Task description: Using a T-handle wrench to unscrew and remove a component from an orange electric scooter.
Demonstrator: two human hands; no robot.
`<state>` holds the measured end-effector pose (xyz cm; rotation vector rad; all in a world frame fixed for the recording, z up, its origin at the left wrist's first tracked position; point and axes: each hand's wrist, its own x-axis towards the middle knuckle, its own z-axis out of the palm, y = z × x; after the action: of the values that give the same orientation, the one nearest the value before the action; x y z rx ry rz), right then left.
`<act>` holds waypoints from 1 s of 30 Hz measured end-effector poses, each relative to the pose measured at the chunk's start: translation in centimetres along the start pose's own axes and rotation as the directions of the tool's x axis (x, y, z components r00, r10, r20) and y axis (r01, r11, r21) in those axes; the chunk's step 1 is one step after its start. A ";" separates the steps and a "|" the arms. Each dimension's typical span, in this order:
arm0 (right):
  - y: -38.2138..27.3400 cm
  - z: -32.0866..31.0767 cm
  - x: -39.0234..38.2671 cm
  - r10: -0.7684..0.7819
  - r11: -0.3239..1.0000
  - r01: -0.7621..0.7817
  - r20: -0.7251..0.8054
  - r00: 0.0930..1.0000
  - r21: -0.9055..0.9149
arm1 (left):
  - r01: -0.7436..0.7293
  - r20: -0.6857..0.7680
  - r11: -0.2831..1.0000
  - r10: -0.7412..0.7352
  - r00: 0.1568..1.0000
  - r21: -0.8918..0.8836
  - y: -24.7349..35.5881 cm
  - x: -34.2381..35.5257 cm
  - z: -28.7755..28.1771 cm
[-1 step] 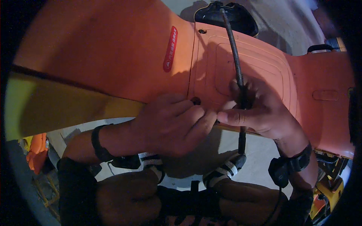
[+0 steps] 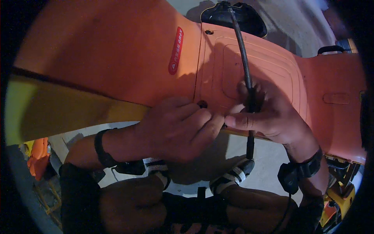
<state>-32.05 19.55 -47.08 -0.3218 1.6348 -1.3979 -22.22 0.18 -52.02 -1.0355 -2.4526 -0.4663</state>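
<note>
I have the right hand wrapped around the dark rod, its long axis running near to far over the orange panel. The left hand is just left of it, curled; from here I cannot tell whether it pinches anything.

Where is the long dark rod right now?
In the head view, the long dark rod runs right of centre through the right hand, crossing the orange panel, its lower end near the striped shoe.
</note>
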 end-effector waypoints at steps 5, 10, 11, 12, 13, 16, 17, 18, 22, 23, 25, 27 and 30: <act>1.2 -0.3 0.3 -0.017 0.996 0.015 0.024 1.000 0.091 | 0.009 0.023 1.000 -0.009 1.000 -0.004 0.1 0.2 -0.2; 1.6 -0.5 0.2 -0.063 0.989 0.061 0.011 0.998 0.134 | 0.031 0.037 0.999 -0.029 0.999 -0.043 0.0 0.2 -0.3; 0.6 -0.1 0.2 -0.057 0.991 0.056 0.005 0.998 0.124 | 0.038 0.053 0.998 -0.035 0.998 -0.049 0.1 0.2 -0.4; 0.6 -0.1 0.2 -0.048 0.993 0.046 0.013 0.999 0.105 | 0.028 0.045 0.999 -0.026 0.999 -0.037 0.1 0.2 -0.3; 0.6 -0.1 0.2 -0.038 0.996 0.036 0.022 0.999 0.087 | 0.018 0.037 1.000 -0.018 0.999 -0.025 0.0 0.2 -0.3; 1.5 -0.6 0.3 -0.043 0.998 0.040 0.065 0.997 0.050 | 0.006 0.043 1.000 -0.006 0.999 -0.015 -0.1 0.1 -0.4; 1.5 -0.4 0.2 -0.075 0.995 0.070 0.059 0.995 0.071 | 0.005 0.050 1.000 -0.005 0.999 -0.017 -0.1 0.1 -0.4; 1.4 -0.3 0.1 -0.106 0.991 0.101 0.053 0.993 0.091 | 0.007 0.036 1.000 -0.006 0.999 -0.010 -0.1 0.1 -0.3; 1.7 -0.3 0.2 -0.121 0.989 0.117 0.036 0.992 0.087 | 0.009 0.033 1.000 -0.009 0.999 -0.005 -0.1 0.4 -0.5; 1.8 -0.3 0.2 -0.104 0.989 0.100 0.034 0.994 0.112 | 0.010 0.046 1.000 -0.010 0.999 -0.009 -0.1 0.4 -0.7; 2.0 -0.3 0.2 -0.090 0.988 0.084 0.035 0.995 0.132 | 0.010 0.029 1.000 -0.010 1.000 -0.020 -0.2 0.3 -0.5; 2.3 -0.3 0.2 -0.093 0.989 0.088 0.035 0.995 0.119 | 0.016 0.007 1.000 -0.016 1.000 -0.027 -0.1 0.3 -0.2; 2.0 -0.4 0.0 -0.071 0.993 0.065 0.058 0.996 0.094 | 0.026 -0.004 0.999 -0.026 1.000 -0.020 0.1 0.4 -0.2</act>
<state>-31.65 20.48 -48.83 -0.3656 1.5168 -1.4954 -22.35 0.34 -51.60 -1.0112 -2.4651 -0.5020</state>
